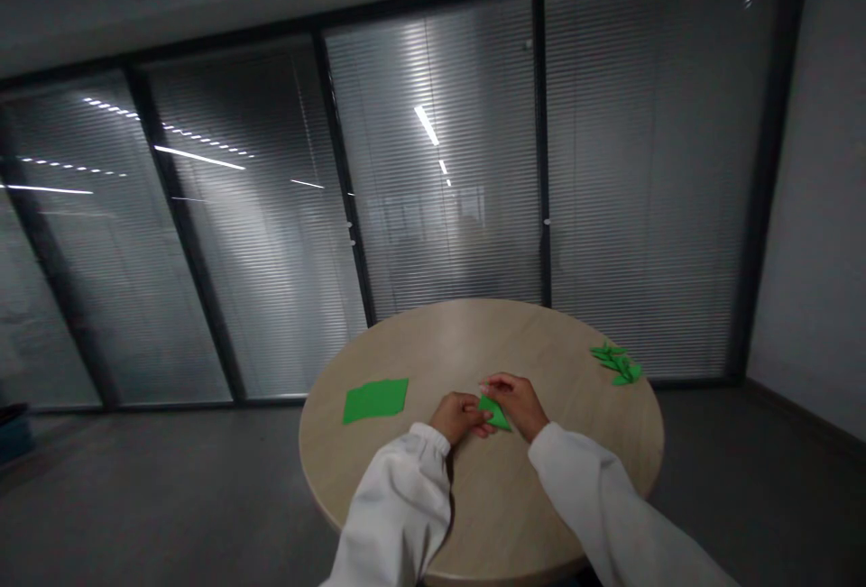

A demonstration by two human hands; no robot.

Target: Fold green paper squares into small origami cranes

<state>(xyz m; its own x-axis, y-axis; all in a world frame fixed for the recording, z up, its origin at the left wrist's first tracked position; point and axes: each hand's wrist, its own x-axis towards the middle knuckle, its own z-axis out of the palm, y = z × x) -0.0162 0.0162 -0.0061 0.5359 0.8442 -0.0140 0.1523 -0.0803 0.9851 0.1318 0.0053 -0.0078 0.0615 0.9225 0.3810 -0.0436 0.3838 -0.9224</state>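
Head view: pinching folded green piece [500,417] in left hand [457,417] and right hand [520,401], with green sheet [375,400] left of both.

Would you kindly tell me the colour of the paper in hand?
The paper is green, as the head view shows.

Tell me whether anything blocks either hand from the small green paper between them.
Nothing visible does: the left hand grips the green paper, with the right hand at its upper edge.

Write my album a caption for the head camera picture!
Left hand and right hand hold folded green paper at a round wood-grain table, between a flat green sheet and a green pile.
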